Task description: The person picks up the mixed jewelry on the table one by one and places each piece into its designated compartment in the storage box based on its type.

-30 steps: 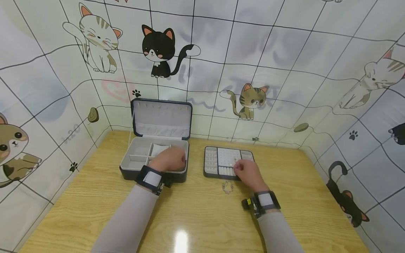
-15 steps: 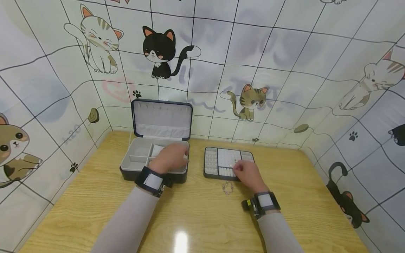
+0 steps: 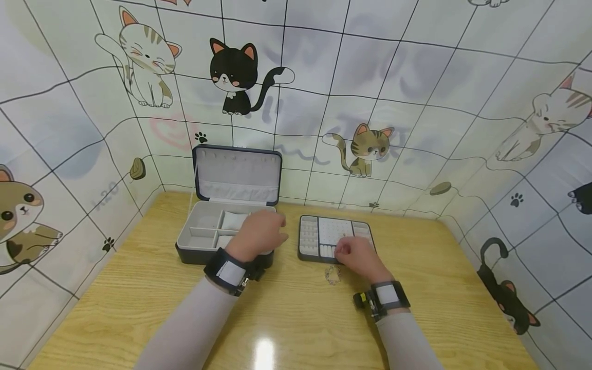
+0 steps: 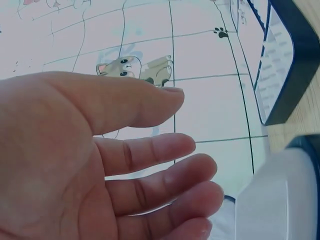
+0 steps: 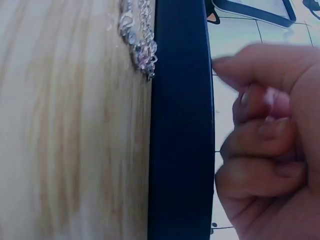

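Observation:
My left hand [image 3: 260, 232] hovers over the right side of an open jewelry box [image 3: 202, 256]. In the left wrist view its fingers are loosely bent, with nothing between thumb and fingers. My right hand [image 3: 362, 257] is over the front right part of a dark-rimmed jewelry tray [image 3: 308, 256]. The right wrist view shows this hand [image 5: 270, 145] with fingers curled in and the thumb beside the bent forefinger; no held thing can be made out. A silvery bracelet with pink stones [image 5: 141, 50] lies on the table along the tray's front side.
The box's raised lid [image 3: 238, 172] leans back near the cat-printed wall covering [image 3: 305, 61]. White dividers part the box, and a pale cushion [image 3: 233, 221] sits in a rear compartment. Both stand on a wooden table [image 3: 296, 318].
My left hand has risen out of the box and moved right, its fingers loosening. My right hand has shifted slightly left over the tray. The bracelet stays in place.

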Demonstrator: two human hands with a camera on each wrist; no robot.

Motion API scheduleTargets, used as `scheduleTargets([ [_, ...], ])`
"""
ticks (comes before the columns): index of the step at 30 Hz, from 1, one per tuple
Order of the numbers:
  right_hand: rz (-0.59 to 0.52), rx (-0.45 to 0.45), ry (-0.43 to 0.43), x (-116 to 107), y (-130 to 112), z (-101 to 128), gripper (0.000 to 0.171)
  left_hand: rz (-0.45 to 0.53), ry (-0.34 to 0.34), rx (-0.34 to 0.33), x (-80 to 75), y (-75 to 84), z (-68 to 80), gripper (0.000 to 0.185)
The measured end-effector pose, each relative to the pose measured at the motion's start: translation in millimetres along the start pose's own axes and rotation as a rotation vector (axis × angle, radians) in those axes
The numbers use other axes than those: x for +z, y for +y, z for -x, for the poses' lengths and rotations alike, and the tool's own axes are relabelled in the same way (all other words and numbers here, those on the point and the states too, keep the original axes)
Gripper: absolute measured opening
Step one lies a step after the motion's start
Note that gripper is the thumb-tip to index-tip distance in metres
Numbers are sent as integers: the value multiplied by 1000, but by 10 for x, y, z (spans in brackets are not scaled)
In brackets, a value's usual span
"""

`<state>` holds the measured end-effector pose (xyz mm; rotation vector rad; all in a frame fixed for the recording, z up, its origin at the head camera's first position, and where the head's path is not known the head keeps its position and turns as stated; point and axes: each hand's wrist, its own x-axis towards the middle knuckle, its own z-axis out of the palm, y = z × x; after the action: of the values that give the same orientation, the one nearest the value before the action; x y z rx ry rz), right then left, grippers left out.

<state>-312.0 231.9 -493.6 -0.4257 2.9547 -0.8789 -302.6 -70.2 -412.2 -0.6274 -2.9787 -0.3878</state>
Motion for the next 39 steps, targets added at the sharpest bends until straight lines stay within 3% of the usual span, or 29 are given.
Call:
scheduleTargets([
  [5,-23,-7,-102,-16,-28,0,14,39,-25,30,-29,81,35,32],
  [11,-12,-25,-133,-42,-23,13,18,68,-74,96,-2,184,51,32],
  [20,11,-84,-219,-65,-77,36,18,75,-108,125,92,307,43,20],
  [28,142,-96,-187,-12,-178,47,27,80,-154,165,175,347,45,26],
  [39,196,-96,-204,21,-263,51,28,45,-179,219,192,373,64,23],
])
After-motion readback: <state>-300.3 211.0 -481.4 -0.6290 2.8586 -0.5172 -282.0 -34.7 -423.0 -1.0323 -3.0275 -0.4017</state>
